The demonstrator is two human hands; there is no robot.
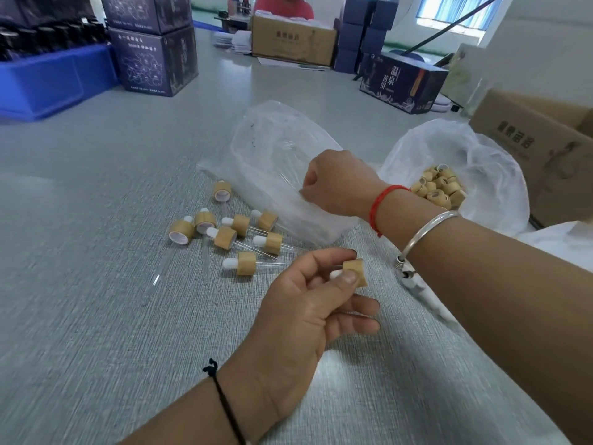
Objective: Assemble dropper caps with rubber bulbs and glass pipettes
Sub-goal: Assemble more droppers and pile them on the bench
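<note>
My left hand (308, 303) pinches a bamboo dropper cap (355, 272) between thumb and forefinger, its white rubber bulb just showing behind the fingers. My right hand (333, 181) reaches over the clear plastic bag (266, 146) of glass pipettes, fingers curled at the bag's surface; what they hold is hidden. Several assembled droppers (245, 263) with bamboo caps, white bulbs and glass pipettes lie on the grey table left of my hands. A second plastic bag (487, 162) on the right holds several loose bamboo caps (438, 187).
A brown cardboard box (539, 146) stands at the right edge. Dark printed boxes (154, 59) and a blue bin (48, 81) stand at the back left, another dark box (401, 81) and a cardboard carton (292, 36) farther back. A person in red sits behind.
</note>
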